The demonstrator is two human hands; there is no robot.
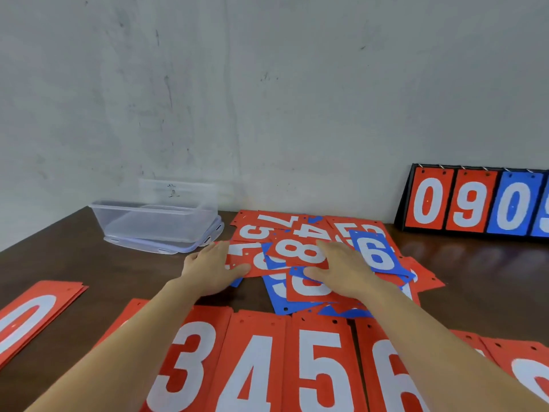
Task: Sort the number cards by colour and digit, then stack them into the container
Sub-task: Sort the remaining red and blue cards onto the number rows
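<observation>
left hand, right hand: grips spread flat on card pile | container: 1

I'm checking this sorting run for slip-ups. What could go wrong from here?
Left hand and right hand press flat on the mixed pile, whose near edge lies close to the sorted red 5 stack; a sweep might mix them. The tilted blue card could be misread, 6 or 9.
</observation>
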